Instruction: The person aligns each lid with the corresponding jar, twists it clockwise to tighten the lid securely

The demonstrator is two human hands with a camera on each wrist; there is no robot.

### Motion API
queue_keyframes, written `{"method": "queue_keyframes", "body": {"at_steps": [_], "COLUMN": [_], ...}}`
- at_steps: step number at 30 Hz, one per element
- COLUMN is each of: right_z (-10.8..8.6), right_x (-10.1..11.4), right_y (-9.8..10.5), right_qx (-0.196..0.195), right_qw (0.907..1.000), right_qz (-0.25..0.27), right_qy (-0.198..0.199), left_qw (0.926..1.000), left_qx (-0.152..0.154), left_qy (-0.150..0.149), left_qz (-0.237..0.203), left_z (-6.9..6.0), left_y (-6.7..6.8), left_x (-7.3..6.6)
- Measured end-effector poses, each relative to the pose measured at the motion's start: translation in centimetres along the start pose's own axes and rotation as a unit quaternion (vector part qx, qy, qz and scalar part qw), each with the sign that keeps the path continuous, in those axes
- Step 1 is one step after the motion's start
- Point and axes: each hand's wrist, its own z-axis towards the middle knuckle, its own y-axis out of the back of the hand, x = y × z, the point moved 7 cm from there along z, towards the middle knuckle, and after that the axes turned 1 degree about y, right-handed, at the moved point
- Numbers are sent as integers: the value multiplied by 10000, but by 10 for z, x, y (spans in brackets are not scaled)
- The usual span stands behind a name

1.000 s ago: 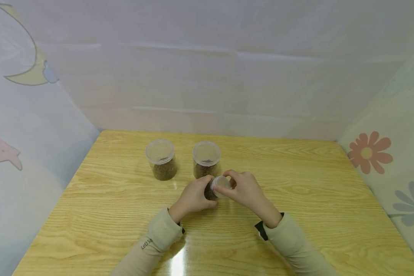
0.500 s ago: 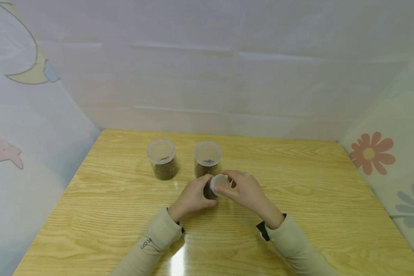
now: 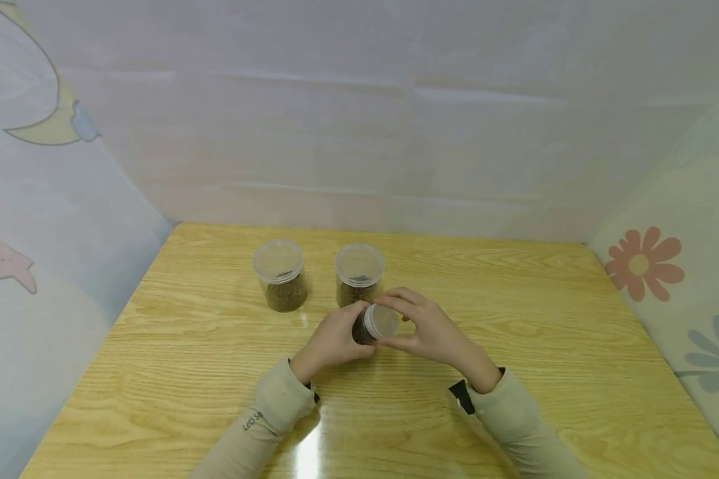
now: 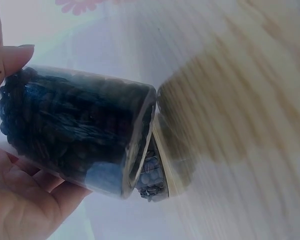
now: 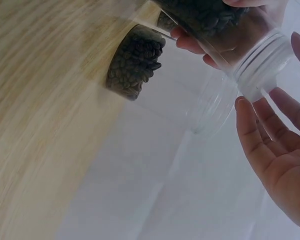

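My left hand (image 3: 334,338) grips a clear jar (image 4: 75,120) packed with dark, bean-like pieces. The jar is tilted, its lidded end leaning to the right. A clear screw lid (image 3: 385,322) sits on that end. My right hand (image 3: 433,331) holds the lid by its rim, thumb on one side and fingertips on the other. In the right wrist view, the fingers (image 5: 250,130) lie close along the rim of the lid. The left wrist view shows the thumb and fingers on opposite sides of the jar, its base turned toward the table.
Two larger-looking lidded jars stand upright behind the hands: a left jar (image 3: 285,293) and a middle jar (image 3: 357,293), each partly filled with dark pieces. They rest on a wood-grain table (image 3: 515,293), with a pale wall covering (image 3: 359,146) behind it.
My right hand has shifted its hold on the lid: the thumb moved from across the lid's face to its near rim, and the fingers rose to the far rim. My left hand stayed nearly still.
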Motion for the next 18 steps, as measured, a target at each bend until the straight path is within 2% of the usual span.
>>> {"method": "queue_keyframes", "body": {"at_steps": [6,14,18], "right_z": [3,4,4], "right_x": [-4,-8,-9], "right_y": [-2,-2,-2], "right_qx": [64,-15,-107], "right_qw": [9994,9954,9940], "right_qz": [64,-152,-271], "right_qy": [-328,-941,-1057], "left_qw": [9999,9996,9996], "left_qx": [-39,-93,-84], "left_qy": [-20,-23,-4], "left_qz": [120,258,276], "left_z": [-1,0,0], "left_y": [2,2,2], "left_x": [-2,-3,-3]}}
